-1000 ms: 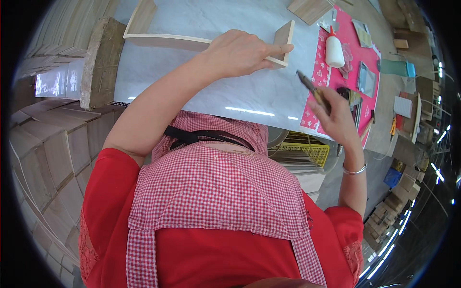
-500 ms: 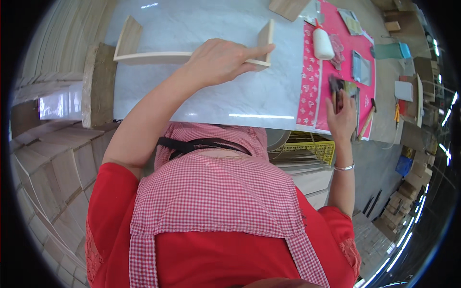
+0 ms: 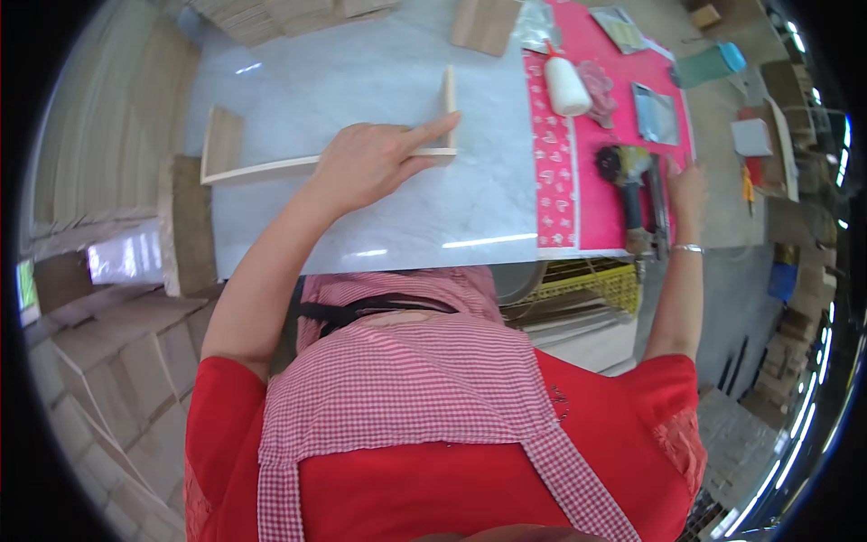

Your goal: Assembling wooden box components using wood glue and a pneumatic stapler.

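A three-sided wooden frame [image 3: 262,170] of pale thin boards lies on the grey-white tabletop [image 3: 361,235]. My left hand [image 3: 361,167] is closed on its right corner. The index finger reaches along the short right-hand board and the thumb rests by the long board. On the pink sheet lies a nail gun [image 3: 630,190] with a dark handle. Just to its right is my right hand [image 3: 686,191], blurred, its fingers pointing away from me. Whether it holds anything does not show.
Beyond the nail gun are a white glue bottle [image 3: 566,86] with a red tip, a clear plastic packet [image 3: 656,116] and a teal bottle [image 3: 712,65]. Wooden boards [image 3: 486,25] lie at the far edge. A wooden block [image 3: 191,226] stands at the left edge; a yellow crate [image 3: 587,289] sits below.
My right hand has left the nail gun and moved to its right. The hammer seen there earlier no longer shows. My left hand stays on the frame's corner while the view has shifted.
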{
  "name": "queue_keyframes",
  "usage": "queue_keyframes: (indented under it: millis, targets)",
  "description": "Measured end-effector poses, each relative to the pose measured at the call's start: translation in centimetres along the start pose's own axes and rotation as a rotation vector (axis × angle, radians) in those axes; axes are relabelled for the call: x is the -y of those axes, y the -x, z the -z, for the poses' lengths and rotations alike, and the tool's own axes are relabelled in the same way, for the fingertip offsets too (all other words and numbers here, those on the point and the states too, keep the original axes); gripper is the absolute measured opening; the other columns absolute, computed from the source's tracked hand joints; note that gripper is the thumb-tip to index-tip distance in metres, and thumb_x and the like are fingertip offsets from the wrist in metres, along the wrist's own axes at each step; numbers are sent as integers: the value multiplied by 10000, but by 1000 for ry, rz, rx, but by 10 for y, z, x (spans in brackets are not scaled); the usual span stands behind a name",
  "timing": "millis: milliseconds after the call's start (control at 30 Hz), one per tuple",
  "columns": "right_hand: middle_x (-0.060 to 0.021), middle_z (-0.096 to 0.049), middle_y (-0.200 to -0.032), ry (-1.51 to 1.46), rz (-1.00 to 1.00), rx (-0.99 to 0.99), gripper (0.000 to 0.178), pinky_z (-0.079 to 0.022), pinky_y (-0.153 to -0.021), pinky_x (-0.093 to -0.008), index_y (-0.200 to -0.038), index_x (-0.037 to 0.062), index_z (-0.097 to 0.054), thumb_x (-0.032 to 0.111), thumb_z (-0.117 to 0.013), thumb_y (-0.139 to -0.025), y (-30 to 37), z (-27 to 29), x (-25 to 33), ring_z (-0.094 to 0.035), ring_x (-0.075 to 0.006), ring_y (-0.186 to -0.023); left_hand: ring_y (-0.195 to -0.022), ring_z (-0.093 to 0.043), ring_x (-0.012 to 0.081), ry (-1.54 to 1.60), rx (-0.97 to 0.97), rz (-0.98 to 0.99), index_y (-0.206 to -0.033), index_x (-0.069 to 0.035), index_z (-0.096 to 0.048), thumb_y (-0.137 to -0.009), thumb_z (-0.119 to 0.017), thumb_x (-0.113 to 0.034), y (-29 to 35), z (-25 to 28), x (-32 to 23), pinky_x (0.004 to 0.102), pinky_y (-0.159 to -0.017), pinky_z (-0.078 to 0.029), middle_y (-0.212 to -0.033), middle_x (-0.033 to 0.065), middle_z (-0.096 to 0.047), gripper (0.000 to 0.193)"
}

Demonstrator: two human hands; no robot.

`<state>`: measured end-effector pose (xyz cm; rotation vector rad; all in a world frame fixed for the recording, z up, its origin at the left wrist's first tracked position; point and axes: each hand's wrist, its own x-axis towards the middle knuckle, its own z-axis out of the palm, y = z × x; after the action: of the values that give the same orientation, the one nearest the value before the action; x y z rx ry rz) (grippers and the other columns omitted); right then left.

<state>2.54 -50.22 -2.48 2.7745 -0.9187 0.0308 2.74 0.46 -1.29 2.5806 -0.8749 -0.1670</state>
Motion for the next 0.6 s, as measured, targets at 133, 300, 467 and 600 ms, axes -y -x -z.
queue_keyframes:
  millis: [133, 300, 467, 600]
  targets:
    - [-192, -641, -1180, -873, 844, -141, 459, -493, -948, -440, -1241, 18, -616, 173, -745, -828, 71, 19, 95, -620, -375, -1079, -727, -640, 307, -26, 10, -6, -1489, -335, -401, -916, -637, -279, 1, -2, -1, 429, -666, -503, -806, 98, -664, 623]
    - [-149, -508, -1388, -914, 1239, 23, 748, -482, -974, -400, -1447, 88, -450, 41, -756, -766, 154, 36, 177, -592, -296, -1154, -735, -645, 297, -80, -13, -31, -1506, -335, -370, -915, -640, -295, 0, -3, -3, 419, -676, -502, -809, 86, -664, 651]
    - [-134, -509, -1358, -1079, 1176, 270, 787, -494, -947, -389, -1463, 101, -422, 56, -766, -756, 159, 49, 198, -606, -263, -1105, -765, -646, 299, -18, -120, -74, -1484, -277, -402, -910, -652, -279, 1, -7, 0, 416, -695, -500, -846, 87, -670, 626]
    - [-141, -521, -1319, -1110, 1132, 284, 784, -500, -932, -383, -1455, 95, -425, 54, -770, -753, 160, 46, 199, -610, -256, -1080, -798, -648, 309, 12, -102, -14, -1352, -188, -529, -901, -656, -235, 1, -8, 2, 424, -704, -505, -872, 95, -672, 470]
